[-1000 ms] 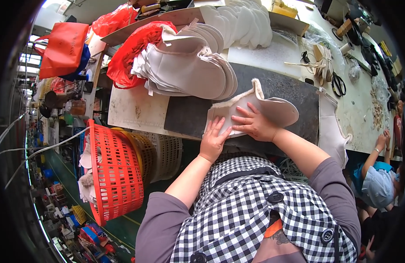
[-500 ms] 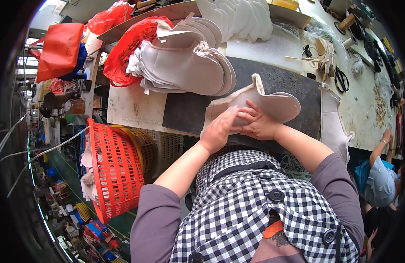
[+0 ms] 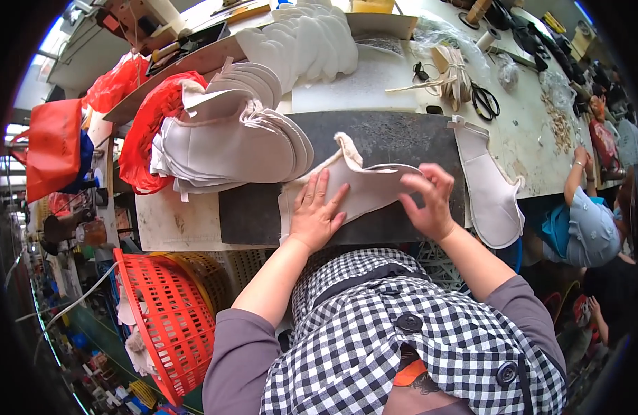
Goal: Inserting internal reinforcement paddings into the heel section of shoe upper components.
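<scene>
- Here's the pale grey boot-shaped piece (image 3: 364, 188), trimmed with cream fleece, lying on the dark mat (image 3: 416, 142) right by the worktop's (image 3: 177, 225) near edge.
- Left hand (image 3: 315, 220) flat on top of it, fingers spread, its grip loose, pressing rather than grasping.
- Over to the right hand (image 3: 429, 204): it's at the rounded toe end, fingers curled, thumb apart; whether that grip pinches the piece, I cannot tell.
- Up toward the worktop's left edge, a thick stack of matching pieces (image 3: 226, 149) leans in beside a red plastic bag (image 3: 143, 142).
- Right of the mat, a single grey piece (image 3: 486, 176) runs down past the near edge.
- Toward the far edge, white sole-shaped sheets (image 3: 308, 48) overlap in a fan.
- Far right side: black-handled scissors (image 3: 485, 104) just beside a bundle of cream strips (image 3: 456, 79).
- And below the near left corner, a red slatted basket (image 3: 172, 325) stands tilted.
</scene>
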The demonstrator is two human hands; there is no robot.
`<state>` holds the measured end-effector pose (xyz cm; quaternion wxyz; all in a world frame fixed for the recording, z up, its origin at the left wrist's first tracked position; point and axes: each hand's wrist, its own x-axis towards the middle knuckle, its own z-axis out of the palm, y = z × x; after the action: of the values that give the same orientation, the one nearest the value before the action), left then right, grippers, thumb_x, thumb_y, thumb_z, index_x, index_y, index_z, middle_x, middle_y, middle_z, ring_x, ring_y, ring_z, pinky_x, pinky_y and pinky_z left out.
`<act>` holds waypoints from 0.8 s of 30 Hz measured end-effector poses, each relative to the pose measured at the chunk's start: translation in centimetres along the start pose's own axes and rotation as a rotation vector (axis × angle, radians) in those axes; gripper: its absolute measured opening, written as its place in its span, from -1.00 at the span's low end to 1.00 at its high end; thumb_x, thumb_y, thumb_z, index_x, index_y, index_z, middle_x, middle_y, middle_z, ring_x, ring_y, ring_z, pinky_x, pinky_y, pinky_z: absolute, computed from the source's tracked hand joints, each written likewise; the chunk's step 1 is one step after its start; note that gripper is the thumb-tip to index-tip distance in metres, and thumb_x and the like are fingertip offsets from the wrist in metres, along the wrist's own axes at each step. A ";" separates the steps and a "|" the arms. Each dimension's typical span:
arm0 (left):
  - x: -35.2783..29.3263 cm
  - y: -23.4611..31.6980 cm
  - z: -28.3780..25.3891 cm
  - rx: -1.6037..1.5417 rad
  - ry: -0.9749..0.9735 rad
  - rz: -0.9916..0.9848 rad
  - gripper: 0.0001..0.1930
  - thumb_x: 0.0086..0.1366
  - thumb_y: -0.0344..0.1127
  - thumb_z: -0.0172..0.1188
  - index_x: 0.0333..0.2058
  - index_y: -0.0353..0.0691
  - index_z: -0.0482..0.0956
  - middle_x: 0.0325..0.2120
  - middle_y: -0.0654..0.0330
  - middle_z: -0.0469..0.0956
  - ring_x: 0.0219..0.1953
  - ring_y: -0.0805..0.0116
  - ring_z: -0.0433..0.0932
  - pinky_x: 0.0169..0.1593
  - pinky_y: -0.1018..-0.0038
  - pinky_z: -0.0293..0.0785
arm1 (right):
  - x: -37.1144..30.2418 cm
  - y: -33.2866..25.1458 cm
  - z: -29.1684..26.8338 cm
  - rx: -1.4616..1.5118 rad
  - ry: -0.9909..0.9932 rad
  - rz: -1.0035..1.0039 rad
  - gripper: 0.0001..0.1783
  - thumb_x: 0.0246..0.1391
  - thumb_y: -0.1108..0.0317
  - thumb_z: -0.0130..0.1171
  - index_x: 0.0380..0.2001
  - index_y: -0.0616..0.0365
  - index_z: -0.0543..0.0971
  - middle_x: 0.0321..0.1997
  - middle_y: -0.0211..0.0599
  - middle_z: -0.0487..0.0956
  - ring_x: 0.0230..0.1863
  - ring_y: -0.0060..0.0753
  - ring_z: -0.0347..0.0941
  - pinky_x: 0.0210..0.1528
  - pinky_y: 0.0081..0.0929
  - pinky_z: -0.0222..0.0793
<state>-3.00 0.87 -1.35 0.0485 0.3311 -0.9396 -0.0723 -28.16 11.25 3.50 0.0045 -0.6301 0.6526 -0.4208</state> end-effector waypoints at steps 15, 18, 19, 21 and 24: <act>3.8 5.1 1.5 -0.060 0.095 0.705 -0.68 0.11 -0.08 0.23 -0.24 -0.12 0.49 -0.08 0.14 0.42 0.08 0.20 0.37 0.15 0.38 0.21 | 3.9 5.8 3.2 0.051 -0.428 0.595 -0.47 -0.05 0.23 0.32 0.03 0.06 0.45 -0.02 -0.02 0.55 0.01 0.02 0.49 0.03 -0.22 0.40; 4.3 5.5 2.9 -0.336 0.060 0.475 -0.66 0.13 -0.12 0.20 -0.19 -0.17 0.46 0.00 0.08 0.39 0.16 0.12 0.33 0.24 0.28 0.17 | 2.1 4.5 2.4 -0.016 -0.192 0.518 -0.47 -0.13 0.27 0.38 -0.02 0.00 0.48 0.03 -0.12 0.44 0.00 0.05 0.44 0.03 -0.21 0.38; 4.7 5.6 2.2 -0.336 0.077 0.457 -0.54 0.12 -0.14 0.17 -0.03 -0.22 0.43 0.15 0.02 0.31 0.26 0.05 0.22 0.31 0.20 0.10 | 1.7 4.1 1.8 -0.166 -0.116 0.389 -0.48 -0.16 0.29 0.39 -0.04 0.00 0.50 0.02 -0.17 0.41 -0.02 -0.01 0.42 0.03 -0.23 0.35; 4.9 6.4 0.8 -0.251 0.055 0.445 -0.46 0.11 -0.13 0.18 0.06 -0.20 0.38 0.22 0.01 0.24 0.29 0.04 0.18 0.31 0.19 0.09 | 0.3 4.0 1.4 -0.291 -0.046 0.288 -0.53 -0.21 0.32 0.40 -0.12 -0.01 0.56 -0.07 -0.27 0.41 -0.09 -0.18 0.35 0.04 -0.28 0.27; 5.3 7.2 0.1 -0.159 -0.003 0.424 -0.34 0.08 -0.12 0.19 0.19 -0.13 0.33 0.30 0.01 0.15 0.32 0.04 0.14 0.31 0.18 0.09 | -1.9 5.1 2.1 -0.164 -0.021 0.392 -0.57 -0.21 0.30 0.40 -0.17 0.00 0.59 -0.12 -0.29 0.44 -0.07 -0.19 0.36 0.02 -0.25 0.28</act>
<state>-11.54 3.07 -0.02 0.0873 0.1214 -0.9796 -0.1346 -30.85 10.92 -1.70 0.0418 -0.4935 0.7948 -0.3507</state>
